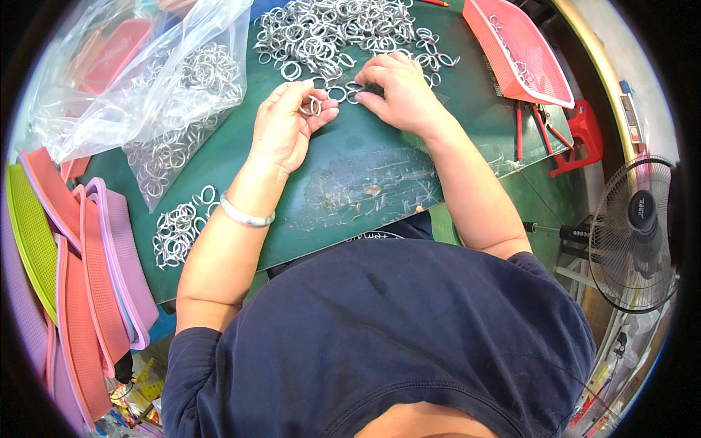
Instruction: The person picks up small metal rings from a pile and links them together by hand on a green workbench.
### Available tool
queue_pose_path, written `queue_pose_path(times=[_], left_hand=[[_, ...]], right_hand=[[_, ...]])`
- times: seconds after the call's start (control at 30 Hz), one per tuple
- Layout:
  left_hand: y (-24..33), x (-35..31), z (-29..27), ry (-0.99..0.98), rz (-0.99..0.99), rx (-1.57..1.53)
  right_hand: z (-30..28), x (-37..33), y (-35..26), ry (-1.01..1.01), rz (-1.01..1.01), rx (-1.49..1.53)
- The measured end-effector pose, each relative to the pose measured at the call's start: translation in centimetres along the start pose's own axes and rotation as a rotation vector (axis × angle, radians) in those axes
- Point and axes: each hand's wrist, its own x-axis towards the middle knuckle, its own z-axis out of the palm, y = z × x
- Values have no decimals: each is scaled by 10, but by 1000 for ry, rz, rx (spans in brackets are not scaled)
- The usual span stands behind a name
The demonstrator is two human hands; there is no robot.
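Observation:
A few grey metal rings point(312, 107) sit in the curled fingers of my left hand point(283, 124), which is closed on them above the table. My right hand point(400, 91) is to the right of it, thumb and forefinger apart, its fingertips beside loose rings point(336, 93) at the near edge of a big heap. That heap of metal rings point(328, 29) spreads across the far middle of the green table point(350, 160). By my left forearm lies a smaller heap of rings point(179, 230).
A clear plastic bag point(219, 44) of rings lies at the far left. Stacked plastic baskets point(109, 270) crowd the left side. At the far right are a pink basket point(522, 58) with some rings, red-handled pliers point(540, 124), a red stool point(584, 139) and a fan point(635, 233).

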Motion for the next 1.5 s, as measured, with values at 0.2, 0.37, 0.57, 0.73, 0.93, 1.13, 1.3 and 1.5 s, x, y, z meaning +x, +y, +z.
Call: queue_pose_path(times=[0.2,0.37,0.57,0.73,0.93,1.13,1.3,1.5], left_hand=[[2,0,-2,28,-70,185],[-5,-2,2,-64,-56,351],[-5,2,-4,-142,-85,185],[-1,4,-9,-274,-194,-25],[-3,5,-11,-315,-222,-53],[-2,5,-11,-353,-261,-58],[-5,6,-11,-300,-300,-109],[3,9,-11,-233,-337,-264]], right_hand=[[4,-1,4,-14,-17,60],[0,3,-4,41,-47,362],[1,2,-12,85,45,703],[-4,1,-14,-31,134,988],[-7,1,-23,-15,142,1220],[-2,0,-20,19,114,1173],[-4,0,-25,44,81,1008],[-1,3,-19,138,77,938]])
